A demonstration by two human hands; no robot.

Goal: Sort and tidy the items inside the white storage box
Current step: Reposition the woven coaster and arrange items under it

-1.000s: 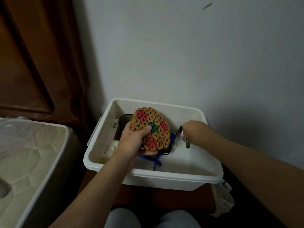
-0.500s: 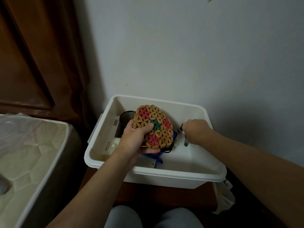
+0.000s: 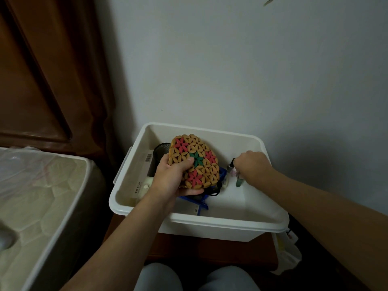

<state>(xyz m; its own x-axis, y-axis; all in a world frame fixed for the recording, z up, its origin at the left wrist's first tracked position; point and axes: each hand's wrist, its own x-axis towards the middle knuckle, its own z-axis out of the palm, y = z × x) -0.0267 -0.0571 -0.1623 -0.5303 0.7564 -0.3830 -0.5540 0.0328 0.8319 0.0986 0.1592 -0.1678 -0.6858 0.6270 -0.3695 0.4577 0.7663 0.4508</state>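
The white storage box [image 3: 226, 222] sits on a low brown stand against the wall. My left hand [image 3: 172, 179] grips a round wooden mat [image 3: 196, 162] with red and green flower patterns, tilted up on edge over the box's middle. My right hand [image 3: 252, 166] is inside the box at its right, fingers closed around small bottles [image 3: 238, 181], one green and one pinkish with a dark cap. A black mesh cup [image 3: 160, 151], a white packet with a barcode [image 3: 144, 171] and a blue item [image 3: 202, 203] lie in the box, partly hidden by the mat.
A plastic-wrapped mattress [image 3: 35, 198] stands close on the left. Behind it rises a dark wooden door [image 3: 42, 76]. A white plastic bag [image 3: 287, 250] hangs at the stand's right corner. My knees [image 3: 193, 278] are under the stand's front edge.
My left hand has tilted the mat slightly and kept it over the box. My right hand stays on the small bottles, shifted a little toward the back right.
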